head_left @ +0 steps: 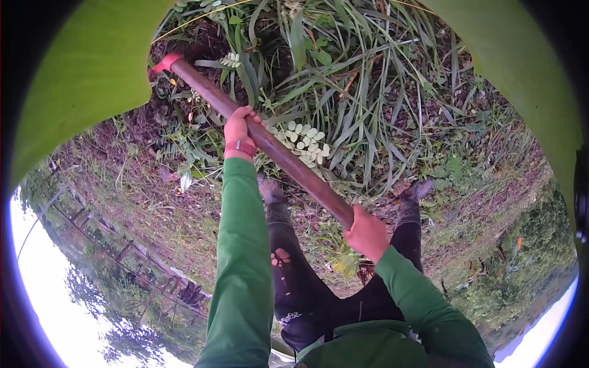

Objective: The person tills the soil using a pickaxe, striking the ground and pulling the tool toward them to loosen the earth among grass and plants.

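A hoe with a thick brown wooden handle slants across the view, from far left to near right. Its red metal head is at the far left, partly cut off by a green brim, so the blade's full shape is hidden. My left hand, with a red wristband, is wrapped round the middle of the handle. Lower down, my right hand closes round the handle's near end. Beneath the handle lie long green grass blades and a sprig of pale rounded leaves.
My two feet in dark boots stand apart on the ground near the grass. Dark soil shows beside the hoe head. Green brim edges block both upper sides. Bushes and trees stand at the rim.
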Available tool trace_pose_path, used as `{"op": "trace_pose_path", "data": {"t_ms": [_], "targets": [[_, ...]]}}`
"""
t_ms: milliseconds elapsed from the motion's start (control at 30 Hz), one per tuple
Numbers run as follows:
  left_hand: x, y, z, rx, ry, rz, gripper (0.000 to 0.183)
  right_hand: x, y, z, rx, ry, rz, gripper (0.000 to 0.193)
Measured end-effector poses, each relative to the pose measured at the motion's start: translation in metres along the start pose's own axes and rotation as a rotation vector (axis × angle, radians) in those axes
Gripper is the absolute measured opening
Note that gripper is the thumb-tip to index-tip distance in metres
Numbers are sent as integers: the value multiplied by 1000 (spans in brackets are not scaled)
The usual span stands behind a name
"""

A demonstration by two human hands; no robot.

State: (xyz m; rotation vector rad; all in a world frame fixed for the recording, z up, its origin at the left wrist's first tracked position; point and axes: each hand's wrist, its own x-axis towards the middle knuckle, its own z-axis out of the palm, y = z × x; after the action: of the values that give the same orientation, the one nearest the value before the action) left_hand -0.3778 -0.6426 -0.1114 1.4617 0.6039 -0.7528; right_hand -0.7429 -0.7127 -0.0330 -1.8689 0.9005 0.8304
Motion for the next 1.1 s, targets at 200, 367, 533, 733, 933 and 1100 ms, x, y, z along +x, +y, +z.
{"op": "trace_pose_path", "data": {"t_ms": [200,367,533,733,933,1100], "targets": [[-89,-64,12,-152,-26,-80,8,-38,94,11,-5,68,-37,40],[-189,-70,44,-280,10,93,7,-25,154,-43,-103,322,-181,34],[-184,-31,115,-488,-49,340,11,2,144,-201,-291,477,-343,32],[-141,-138,201,-268,-206,-189,12,-140,174,-140,-177,361,129,35],[-143,-129,201,-273,-321,-321,11,-154,141,-154,-180,209,232,41],[-137,-82,176,-300,-381,-375,11,-184,75,-181,-82,80,103,54]]}}
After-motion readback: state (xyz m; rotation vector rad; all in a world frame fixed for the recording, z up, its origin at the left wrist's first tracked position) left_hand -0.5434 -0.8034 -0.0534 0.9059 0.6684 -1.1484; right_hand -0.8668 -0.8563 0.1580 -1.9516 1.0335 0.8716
